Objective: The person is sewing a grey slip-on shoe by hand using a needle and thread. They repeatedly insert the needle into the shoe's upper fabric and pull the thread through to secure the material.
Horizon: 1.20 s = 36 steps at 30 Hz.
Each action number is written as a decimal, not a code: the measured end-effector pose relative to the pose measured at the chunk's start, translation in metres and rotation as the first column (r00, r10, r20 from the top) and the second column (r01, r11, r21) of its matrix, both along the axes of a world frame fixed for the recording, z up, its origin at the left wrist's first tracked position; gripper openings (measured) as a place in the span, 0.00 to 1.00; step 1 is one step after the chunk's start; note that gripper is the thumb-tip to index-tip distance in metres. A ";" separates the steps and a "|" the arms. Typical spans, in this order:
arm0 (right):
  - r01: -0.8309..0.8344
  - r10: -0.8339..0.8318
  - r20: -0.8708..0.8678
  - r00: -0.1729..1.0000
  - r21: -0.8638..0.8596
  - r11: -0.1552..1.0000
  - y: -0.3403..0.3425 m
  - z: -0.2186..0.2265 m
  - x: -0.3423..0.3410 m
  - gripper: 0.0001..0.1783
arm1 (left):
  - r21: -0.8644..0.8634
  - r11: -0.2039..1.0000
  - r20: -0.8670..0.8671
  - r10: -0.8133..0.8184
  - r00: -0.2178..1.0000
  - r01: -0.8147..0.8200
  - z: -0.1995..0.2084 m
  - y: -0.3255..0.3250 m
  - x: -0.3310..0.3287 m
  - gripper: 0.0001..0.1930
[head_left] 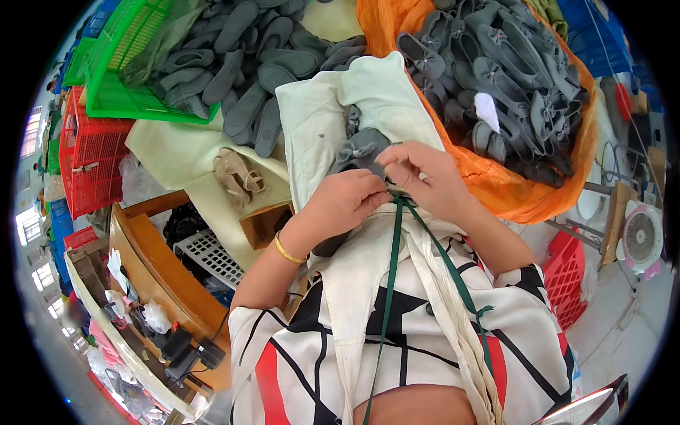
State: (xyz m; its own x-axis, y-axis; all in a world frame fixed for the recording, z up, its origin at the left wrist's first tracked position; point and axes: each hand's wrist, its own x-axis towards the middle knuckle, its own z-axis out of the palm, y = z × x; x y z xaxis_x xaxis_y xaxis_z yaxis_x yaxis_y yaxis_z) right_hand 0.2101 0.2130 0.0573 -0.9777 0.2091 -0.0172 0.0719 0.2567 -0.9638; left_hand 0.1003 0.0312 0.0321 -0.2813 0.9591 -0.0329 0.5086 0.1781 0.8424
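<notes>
Cluttered workshop | both hands, left hand point(345, 200) and right hand point(423, 173), apparently pinch green ribbon point(391, 269) at grey shoe point(358, 152)

The hands point(386, 191) sit hemmed in. At twelve o'clock a pale cloth point(368, 99) and grey shoe pile point(248, 64) block reach; at two, the orange sack point(538, 191) of shoes. At nine, a wooden crate point(265, 223) crowds close. Toward six, only the green ribbon point(389, 283) crosses the lap.
</notes>
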 end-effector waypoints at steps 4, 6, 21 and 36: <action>-0.213 0.032 0.416 0.909 0.397 0.893 0.013 -0.029 0.012 0.16 | 0.036 0.999 -0.200 -0.026 0.979 0.034 0.001 -0.007 0.012 0.05; -0.360 0.117 0.465 0.877 0.476 0.802 0.006 -0.052 0.022 0.19 | 0.069 0.997 -0.239 -0.009 0.971 0.027 -0.002 -0.008 0.016 0.05; -0.130 0.040 0.370 0.928 0.223 0.966 0.026 -0.049 0.038 0.15 | 0.152 0.988 -0.264 0.058 0.963 -0.017 -0.004 -0.006 0.025 0.06; -0.182 0.149 0.453 0.879 0.031 0.983 0.014 -0.077 -0.019 0.24 | 0.238 0.968 -0.199 0.124 0.972 -0.074 -0.014 -0.004 0.026 0.08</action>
